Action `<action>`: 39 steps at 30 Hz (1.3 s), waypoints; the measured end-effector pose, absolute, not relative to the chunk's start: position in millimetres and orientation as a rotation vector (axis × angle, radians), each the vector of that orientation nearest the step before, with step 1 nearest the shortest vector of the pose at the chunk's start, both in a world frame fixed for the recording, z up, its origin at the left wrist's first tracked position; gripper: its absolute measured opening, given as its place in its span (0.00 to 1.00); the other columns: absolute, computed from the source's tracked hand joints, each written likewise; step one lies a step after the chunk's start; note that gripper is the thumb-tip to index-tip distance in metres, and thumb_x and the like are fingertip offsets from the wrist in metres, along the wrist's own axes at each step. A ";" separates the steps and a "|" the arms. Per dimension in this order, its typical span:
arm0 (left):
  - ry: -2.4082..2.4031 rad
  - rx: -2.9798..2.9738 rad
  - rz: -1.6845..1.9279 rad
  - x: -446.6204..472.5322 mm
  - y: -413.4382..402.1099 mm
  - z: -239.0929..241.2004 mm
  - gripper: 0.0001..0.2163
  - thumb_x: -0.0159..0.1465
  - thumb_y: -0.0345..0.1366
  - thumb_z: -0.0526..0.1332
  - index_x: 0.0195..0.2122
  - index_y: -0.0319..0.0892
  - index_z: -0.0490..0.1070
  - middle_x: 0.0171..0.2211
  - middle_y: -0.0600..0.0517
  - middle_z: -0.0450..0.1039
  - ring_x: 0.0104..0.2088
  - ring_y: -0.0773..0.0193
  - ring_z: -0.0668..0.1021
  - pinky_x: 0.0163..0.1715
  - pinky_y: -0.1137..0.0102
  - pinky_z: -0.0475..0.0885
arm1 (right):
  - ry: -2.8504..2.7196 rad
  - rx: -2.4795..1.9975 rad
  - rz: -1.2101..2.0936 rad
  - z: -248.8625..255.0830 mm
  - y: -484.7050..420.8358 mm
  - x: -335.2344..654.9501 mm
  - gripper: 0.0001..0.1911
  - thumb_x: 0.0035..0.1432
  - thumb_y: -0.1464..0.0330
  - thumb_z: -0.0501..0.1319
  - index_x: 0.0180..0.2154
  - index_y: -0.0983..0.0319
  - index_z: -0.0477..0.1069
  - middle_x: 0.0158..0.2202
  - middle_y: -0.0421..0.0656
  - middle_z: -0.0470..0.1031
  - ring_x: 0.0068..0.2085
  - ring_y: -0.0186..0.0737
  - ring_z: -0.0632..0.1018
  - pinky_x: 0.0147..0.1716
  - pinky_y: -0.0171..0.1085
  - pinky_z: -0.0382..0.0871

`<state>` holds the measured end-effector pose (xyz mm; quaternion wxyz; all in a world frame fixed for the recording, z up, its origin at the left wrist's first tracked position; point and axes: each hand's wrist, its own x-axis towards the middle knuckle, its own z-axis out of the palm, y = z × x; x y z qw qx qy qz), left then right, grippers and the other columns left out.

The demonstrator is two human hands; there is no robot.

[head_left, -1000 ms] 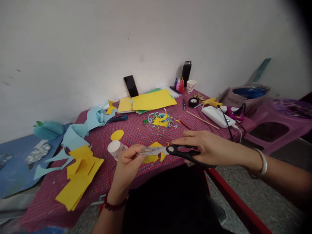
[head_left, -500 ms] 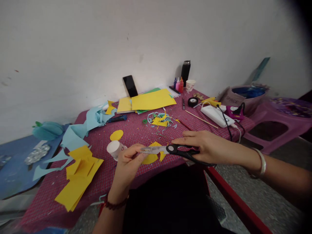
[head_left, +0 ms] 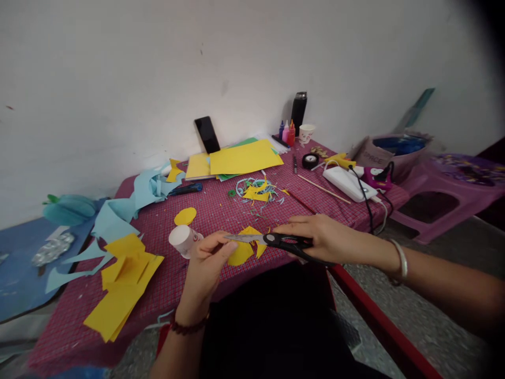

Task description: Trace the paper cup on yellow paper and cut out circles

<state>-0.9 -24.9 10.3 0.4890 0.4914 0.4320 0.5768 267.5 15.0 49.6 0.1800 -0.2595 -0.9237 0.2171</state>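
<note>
My right hand [head_left: 315,237] is closed around the black handles of a pair of scissors [head_left: 282,241], whose metal blades point left. The blade tips reach the fingertips of my left hand [head_left: 209,258]. Thumb and forefinger of that hand are pinched together, and what lies between them is hidden. Just beneath the blades, beside the left thumb, is yellow paper [head_left: 241,256] with a rounded edge and pointed bits; whether it is held or lies on the table I cannot tell. A white paper cup [head_left: 182,239] stands left of my left hand, near a yellow paper disc [head_left: 185,216].
Yellow paper pieces [head_left: 130,279] and light blue offcuts [head_left: 114,218] cover the table's left side. Paper scraps [head_left: 258,190] lie mid-table. Behind are yellow sheets [head_left: 246,158], a phone [head_left: 207,135] and a black bottle [head_left: 299,113]. A white power strip [head_left: 347,183] sits right.
The view has shifted slightly, so most things sit a little further left and higher. My right hand and the scissors have moved slightly left; the left hand keeps its pinch.
</note>
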 end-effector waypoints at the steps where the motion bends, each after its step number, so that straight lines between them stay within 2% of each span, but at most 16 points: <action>1: 1.058 1.153 1.412 0.0 -24.6 11.8 0.05 0.51 0.36 0.70 0.24 0.41 0.77 0.25 0.53 0.76 0.26 0.68 0.74 0.27 0.74 0.71 | -2.595 -0.744 0.628 45.4 19.7 267.3 0.22 0.63 0.70 0.57 0.58 0.57 0.66 0.46 0.44 0.77 0.42 0.37 0.78 0.41 0.34 0.69; 8: 0.987 0.479 1.490 2.1 -25.7 17.3 0.08 0.45 0.32 0.71 0.23 0.39 0.73 0.20 0.57 0.72 0.21 0.72 0.73 0.22 0.78 0.69 | -2.597 -1.230 0.252 -2.3 58.2 287.3 0.23 0.57 0.72 0.59 0.55 0.61 0.68 0.49 0.50 0.75 0.46 0.47 0.78 0.46 0.43 0.71; 13: 0.959 0.230 1.489 1.6 -29.1 12.2 0.08 0.47 0.30 0.70 0.25 0.39 0.71 0.23 0.56 0.74 0.25 0.70 0.76 0.27 0.75 0.71 | -2.656 -1.158 0.170 -20.0 66.1 297.8 0.22 0.58 0.75 0.56 0.55 0.65 0.68 0.50 0.54 0.73 0.49 0.49 0.76 0.50 0.47 0.69; 16: 0.946 0.193 1.487 5.8 -31.6 13.3 0.06 0.52 0.31 0.69 0.25 0.39 0.72 0.23 0.55 0.75 0.25 0.69 0.76 0.28 0.73 0.72 | -2.566 -1.123 0.170 -9.7 55.9 286.3 0.17 0.59 0.74 0.56 0.50 0.65 0.72 0.46 0.53 0.74 0.48 0.49 0.74 0.50 0.50 0.67; 18: 0.926 0.149 1.489 10.0 -32.8 14.2 0.05 0.55 0.31 0.67 0.25 0.39 0.72 0.23 0.55 0.75 0.25 0.69 0.77 0.30 0.73 0.73 | -2.429 -1.071 0.347 2.5 41.2 267.1 0.11 0.60 0.72 0.57 0.44 0.65 0.73 0.42 0.51 0.74 0.45 0.47 0.74 0.47 0.47 0.68; 20: 0.887 0.107 1.476 13.8 -33.5 13.5 0.06 0.59 0.32 0.64 0.25 0.39 0.73 0.25 0.53 0.77 0.27 0.67 0.78 0.33 0.71 0.75 | -2.256 -0.975 0.735 13.3 23.5 240.5 0.07 0.62 0.69 0.57 0.40 0.64 0.72 0.37 0.46 0.74 0.38 0.40 0.75 0.41 0.41 0.70; 23: 0.822 0.058 1.447 16.4 -34.0 8.6 0.10 0.63 0.33 0.61 0.25 0.40 0.75 0.26 0.51 0.78 0.30 0.66 0.80 0.36 0.69 0.76 | -1.962 -0.733 1.351 17.8 1.3 197.8 0.08 0.60 0.65 0.61 0.38 0.63 0.69 0.33 0.40 0.73 0.33 0.34 0.74 0.34 0.35 0.69; 25: 0.785 0.036 1.439 16.1 -34.4 3.5 0.11 0.64 0.34 0.60 0.25 0.40 0.75 0.27 0.51 0.78 0.31 0.67 0.80 0.36 0.71 0.76 | -1.781 -0.613 1.587 12.8 -6.3 175.2 0.09 0.57 0.64 0.63 0.36 0.62 0.66 0.31 0.38 0.70 0.31 0.32 0.72 0.32 0.33 0.68; 28: 0.741 0.034 1.447 14.2 -35.3 -5.0 0.11 0.64 0.35 0.60 0.25 0.41 0.76 0.28 0.52 0.79 0.32 0.67 0.80 0.37 0.70 0.76 | -1.638 -0.612 1.743 1.9 -8.6 155.0 0.11 0.55 0.64 0.65 0.35 0.61 0.66 0.28 0.36 0.68 0.28 0.30 0.70 0.25 0.30 0.67; 32: 0.706 0.057 1.478 10.9 -36.5 -14.5 0.12 0.65 0.36 0.60 0.25 0.43 0.77 0.31 0.53 0.79 0.34 0.66 0.80 0.39 0.67 0.76 | -1.562 -0.627 1.875 -4.9 -6.9 144.8 0.13 0.53 0.63 0.65 0.38 0.61 0.67 0.29 0.35 0.69 0.23 0.27 0.70 0.18 0.27 0.64; 39: 0.660 0.067 1.492 6.9 -38.8 -15.2 0.10 0.65 0.36 0.60 0.28 0.44 0.77 0.32 0.54 0.78 0.32 0.68 0.78 0.34 0.71 0.75 | -1.395 -0.586 1.942 -5.7 -7.1 134.7 0.14 0.53 0.59 0.64 0.37 0.62 0.66 0.24 0.33 0.71 0.17 0.24 0.69 0.13 0.24 0.58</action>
